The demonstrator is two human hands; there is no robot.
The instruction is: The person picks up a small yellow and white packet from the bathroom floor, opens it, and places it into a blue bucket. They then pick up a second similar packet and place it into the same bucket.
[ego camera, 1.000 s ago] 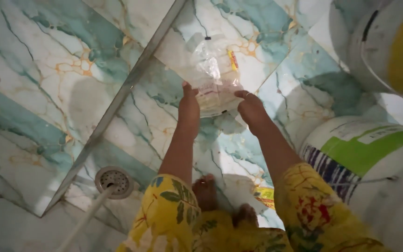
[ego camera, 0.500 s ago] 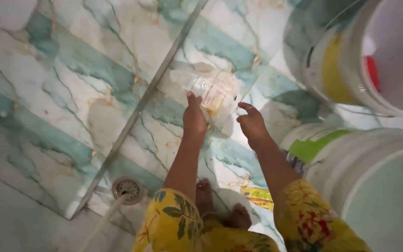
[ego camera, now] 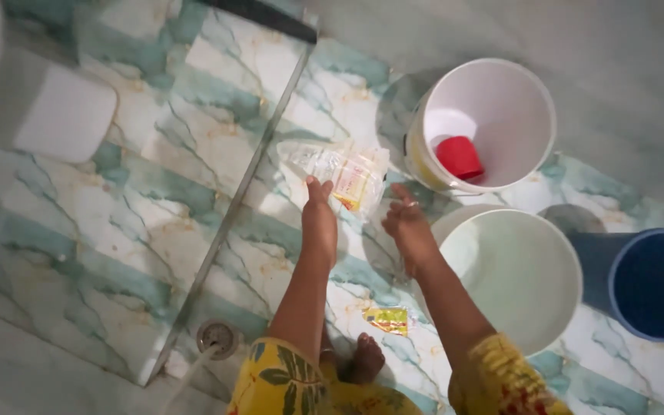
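- Left hand [ego camera: 319, 211]: fingers closed on lower edge of clear plastic bag [ego camera: 336, 170], pinching it; bag held out in front, above the marbled tile floor [ego camera: 101, 215].
- Bag: see-through, crumpled, w/ a yellow-and-red label patch showing inside; sits btwn the two hands, nearer the left.
- Right hand [ego camera: 405, 223]: just beside the bag's right edge, fingers loosely curled & a bit apart; can't tell if tips actually touch the plastic.
- White bucket [ego camera: 501, 100] to the right, upright, w/ a red cup [ego camera: 459, 156] lying in its bottom.
- 2nd white bucket [ego camera: 555, 261] nearer, under the right forearm; blue bucket [ego camera: 659, 280] further right.
- Small yellow sachet [ego camera: 386, 319] flat on the floor btwn the forearms, near a bare foot [ego camera: 364, 359].
- Round floor drain [ego camera: 218, 336] lower left, beside a metal strip [ego camera: 232, 207] running across the tiles.
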